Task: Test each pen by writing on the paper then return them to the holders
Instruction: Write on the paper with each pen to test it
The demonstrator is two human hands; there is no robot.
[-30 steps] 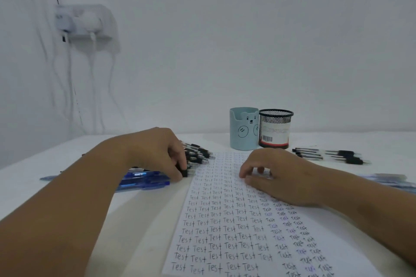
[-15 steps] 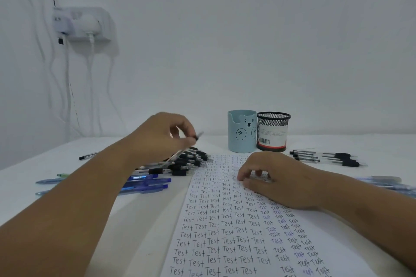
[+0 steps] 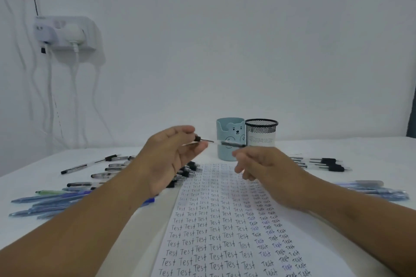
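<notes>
My left hand [image 3: 173, 155] pinches a clear black-ink pen [image 3: 219, 142] by its end and holds it level in the air, pointing right, in front of the blue bear holder [image 3: 229, 132]. My right hand [image 3: 267, 173] hovers just above the paper [image 3: 225, 220] with fingers loosely curled, right below the pen's tip, holding nothing. The paper is covered in rows of the word "Test". Next to the blue holder stands a black mesh holder [image 3: 261, 132]. Both holders look empty.
Several black and blue pens [image 3: 67, 195] lie spread on the white table left of the paper. Two more groups lie on the right: black pens [image 3: 324, 164] and blue pens [image 3: 373, 189]. A wall socket with cables [image 3: 65, 33] hangs at upper left.
My left hand picked a black pen from the left pile, lifted it and swung it level toward the holders. My right hand lifted off the paper and rose toward the pen.
</notes>
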